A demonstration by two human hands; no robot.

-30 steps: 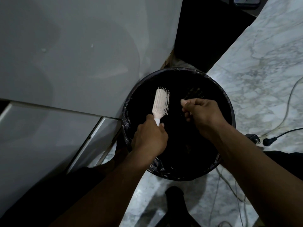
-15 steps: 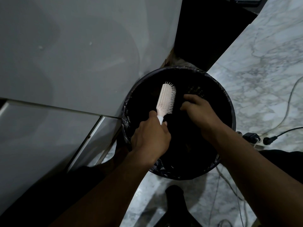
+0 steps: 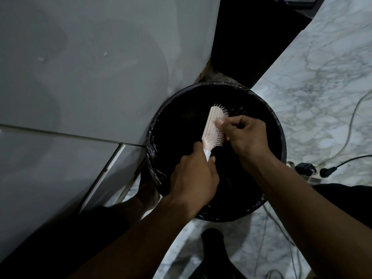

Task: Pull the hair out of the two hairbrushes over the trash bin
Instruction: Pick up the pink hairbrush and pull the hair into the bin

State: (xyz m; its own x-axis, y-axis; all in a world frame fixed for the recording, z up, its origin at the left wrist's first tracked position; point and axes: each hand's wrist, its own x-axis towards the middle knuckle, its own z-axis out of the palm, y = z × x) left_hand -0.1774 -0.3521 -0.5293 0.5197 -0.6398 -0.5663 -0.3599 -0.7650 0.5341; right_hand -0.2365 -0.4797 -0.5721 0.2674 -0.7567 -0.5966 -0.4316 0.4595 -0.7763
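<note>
- My left hand (image 3: 193, 178) is closed in a fist round the white handle of the hairbrush (image 3: 213, 125). Only a short piece of the handle shows above my thumb and forefinger.
- The hairbrush rises out of the top of that fist and leans away from me and slightly toward my right hand. Its pale pink head has the bristles turned to the right-hand side.
- My right hand (image 3: 246, 135) lies just right of the brush head, level with it and ahead of my left hand. Its fingers are curled in, and the thumb tip and fingertips are pinched together against the bristles near the middle of the head. Whether any hair is caught between them I cannot tell.
- The trash bin (image 3: 282, 137) sits straight below both hands. It is round and lined with a black bag, and its inside is too dark to make out. The brush head and my right hand hang over its middle, and my left wrist crosses its near rim.
- To the left of my left hand stands a white cabinet (image 3: 80, 67), touching the bin or nearly so.
- Right of my right forearm, on the marble floor (image 3: 322, 77), lies a power strip (image 3: 306, 170) with a black plug in it, and cables (image 3: 350, 125) trail away from it.
</note>
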